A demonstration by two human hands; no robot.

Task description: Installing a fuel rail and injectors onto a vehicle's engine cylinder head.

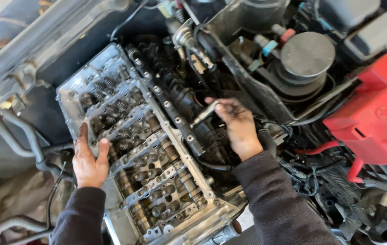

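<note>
The right hand pinches a short metal socket tool between thumb and fingertips, its far end angled down toward the black rail just left of the fingers. The left hand lies flat and unclenched, holding nothing, thumb and fingers pressed on the near-left edge of the open cylinder head.

The grip on the tool is light, and the hand looks oily, so the tool could slip and drop into the dark gap under the fingers or among the exposed valve springs. The braced left hand rests near sharp cast edges.

Counted: one tool, two hands, one open head, one round black cap beyond the right hand, one red cover to its right. The springs are too many and too shadowed to count exactly.
</note>
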